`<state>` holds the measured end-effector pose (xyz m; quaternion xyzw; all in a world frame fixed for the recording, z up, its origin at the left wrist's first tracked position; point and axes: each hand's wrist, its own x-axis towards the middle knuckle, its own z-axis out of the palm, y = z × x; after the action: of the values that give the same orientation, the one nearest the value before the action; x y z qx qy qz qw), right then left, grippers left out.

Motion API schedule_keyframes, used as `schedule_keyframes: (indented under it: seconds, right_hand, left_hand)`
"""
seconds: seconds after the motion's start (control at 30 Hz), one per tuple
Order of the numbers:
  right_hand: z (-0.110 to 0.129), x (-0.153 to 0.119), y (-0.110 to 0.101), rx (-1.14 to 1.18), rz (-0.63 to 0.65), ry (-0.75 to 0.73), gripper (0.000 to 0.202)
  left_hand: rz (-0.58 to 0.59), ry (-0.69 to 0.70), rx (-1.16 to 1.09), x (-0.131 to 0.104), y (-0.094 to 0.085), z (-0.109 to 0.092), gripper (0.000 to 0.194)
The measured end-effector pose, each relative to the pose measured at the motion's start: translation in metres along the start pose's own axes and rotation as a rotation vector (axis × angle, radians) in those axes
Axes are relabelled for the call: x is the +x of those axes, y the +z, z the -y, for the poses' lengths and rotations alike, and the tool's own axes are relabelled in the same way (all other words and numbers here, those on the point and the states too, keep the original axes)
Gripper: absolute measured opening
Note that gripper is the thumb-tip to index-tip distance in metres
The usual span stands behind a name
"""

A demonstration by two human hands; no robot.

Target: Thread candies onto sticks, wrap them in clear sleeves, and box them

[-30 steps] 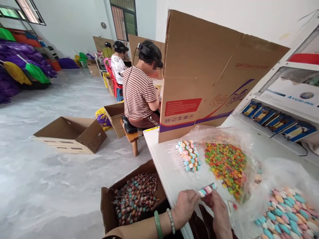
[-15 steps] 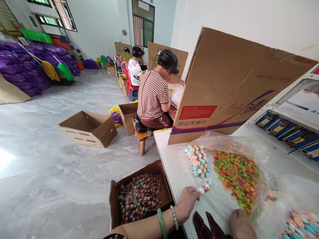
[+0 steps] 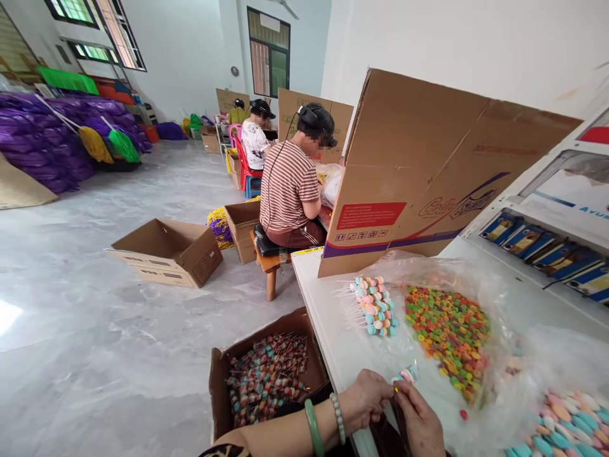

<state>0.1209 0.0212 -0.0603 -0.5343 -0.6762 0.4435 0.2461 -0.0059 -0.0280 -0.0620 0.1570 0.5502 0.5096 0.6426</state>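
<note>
My left hand point(image 3: 368, 398), with a green bangle and a beaded bracelet on the wrist, pinches the lower end of a candy skewer point(image 3: 406, 375). Pink, white and blue candies show through its clear wrapper. My right hand point(image 3: 419, 417) meets it there, thumb and fingers closed at the base of the wrapper, where a tiny yellow bit shows; my fingers mostly hide what they grip. Beneath the hands lies something dark brown point(image 3: 387, 435). Just beyond, finished-looking skewers point(image 3: 375, 306) are stacked with white sticks pointing left. A small red piece point(image 3: 463, 414) lies right of my right hand.
Ring candies point(image 3: 450, 336) and pastel candies point(image 3: 566, 422) lie in clear plastic on the white table point(image 3: 323, 317). A cardboard box point(image 3: 219, 381) of skewers stands below left. A cardboard panel point(image 3: 413, 165) rises behind. Co-workers, one in a striped shirt point(image 3: 288, 187), sit beyond.
My right hand has come left and up from the table edge to meet my left hand. The wrapped skewer has moved slightly toward me and right. The red piece is now visible.
</note>
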Motion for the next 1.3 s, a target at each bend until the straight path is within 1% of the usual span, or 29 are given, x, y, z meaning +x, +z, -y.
schedule_keyframes:
  seconds: [0.03, 0.07, 0.1, 0.13, 0.2, 0.23, 0.3, 0.37, 0.4, 0.47, 0.53, 0.6, 0.63, 0.7, 0.77, 0.8, 0.87, 0.93, 1.03, 1.1, 1.17, 1.23, 1.27, 1.3]
  right_hand:
    - [0.007, -0.004, -0.003, 0.069, 0.011, 0.007, 0.044]
    - [0.017, -0.01, -0.005, 0.131, 0.018, 0.004, 0.042]
    - [0.028, -0.016, -0.007, 0.177, 0.013, -0.032, 0.038]
    - [0.04, -0.021, -0.008, 0.204, 0.019, -0.08, 0.034]
    - [0.058, -0.025, -0.006, 0.158, 0.051, -0.153, 0.025]
    - [0.062, -0.024, -0.004, 0.096, 0.016, -0.185, 0.021]
    - [0.061, -0.021, 0.0, -0.02, -0.062, -0.204, 0.017]
    - [0.051, -0.022, 0.002, -0.051, -0.106, -0.14, 0.017]
    - [0.046, -0.024, 0.002, -0.026, -0.108, -0.09, 0.017]
    - [0.037, -0.029, 0.001, 0.109, -0.087, 0.013, 0.015]
    - [0.034, -0.032, 0.0, 0.31, -0.05, 0.072, 0.013]
    - [0.035, -0.033, -0.001, 0.463, -0.021, 0.061, 0.015]
    - [0.037, -0.033, -0.001, 0.482, -0.018, 0.028, 0.017]
    - [0.04, -0.032, 0.001, 0.375, -0.049, -0.074, 0.019]
    - [0.039, -0.031, 0.003, 0.156, -0.117, -0.157, 0.021]
    - [0.037, -0.03, 0.004, 0.058, -0.143, -0.175, 0.022]
    - [0.031, -0.03, 0.006, -0.027, -0.155, -0.156, 0.024]
    - [0.024, -0.029, 0.007, 0.022, -0.125, -0.082, 0.026]
    - [0.016, -0.029, 0.007, 0.093, -0.077, 0.034, 0.031]
    - [0.012, -0.026, 0.006, 0.052, -0.069, -0.002, 0.036]
    - [0.009, -0.021, 0.005, -0.052, -0.107, -0.018, 0.038]
    - [0.008, -0.014, 0.005, -0.201, -0.133, -0.044, 0.04]
    - [0.009, -0.012, 0.006, -0.261, -0.13, -0.051, 0.041]
    - [0.011, -0.01, 0.008, -0.312, -0.123, -0.048, 0.042]
  left_hand:
    - [0.003, -0.026, -0.015, -0.003, -0.002, -0.003, 0.014]
    - [-0.045, -0.047, -0.055, -0.006, -0.003, -0.006, 0.013]
    - [-0.081, -0.043, -0.069, -0.009, -0.003, -0.01, 0.015]
    - [-0.086, -0.044, -0.076, -0.012, -0.003, -0.012, 0.017]
    - [-0.061, -0.062, -0.088, -0.012, -0.001, -0.015, 0.02]
    - [-0.036, -0.069, -0.096, -0.01, 0.0, -0.015, 0.021]
    - [0.011, -0.095, -0.109, -0.007, 0.001, -0.016, 0.024]
    - [0.04, -0.096, -0.128, -0.006, -0.001, -0.018, 0.022]
    - [0.052, -0.09, -0.135, -0.007, -0.003, -0.02, 0.021]
    - [0.068, -0.07, -0.143, -0.01, -0.005, -0.023, 0.02]
    - [0.07, -0.042, -0.146, -0.013, -0.005, -0.025, 0.021]
    - [0.063, -0.016, -0.144, -0.015, -0.002, -0.023, 0.021]
    - [0.061, -0.008, -0.139, -0.016, 0.0, -0.022, 0.021]
    - [0.067, -0.008, -0.124, -0.017, 0.004, -0.017, 0.024]
    - [0.086, -0.029, -0.104, -0.018, 0.004, -0.013, 0.027]
    - [0.099, -0.044, -0.094, -0.017, 0.004, -0.011, 0.027]
    - [0.128, -0.069, -0.076, -0.016, 0.0, -0.006, 0.026]
    - [0.148, -0.074, -0.062, -0.014, -0.004, -0.002, 0.026]
    - [0.156, -0.041, -0.054, -0.016, -0.006, 0.003, 0.026]
    - [0.172, -0.002, -0.06, -0.017, -0.005, 0.005, 0.03]
    - [0.167, 0.058, -0.075, -0.015, -0.003, 0.006, 0.035]
    - [0.128, 0.114, -0.091, -0.01, -0.003, 0.008, 0.037]
    - [0.084, 0.122, -0.09, -0.007, -0.004, 0.01, 0.037]
    - [0.071, 0.135, -0.096, -0.004, -0.006, 0.011, 0.037]
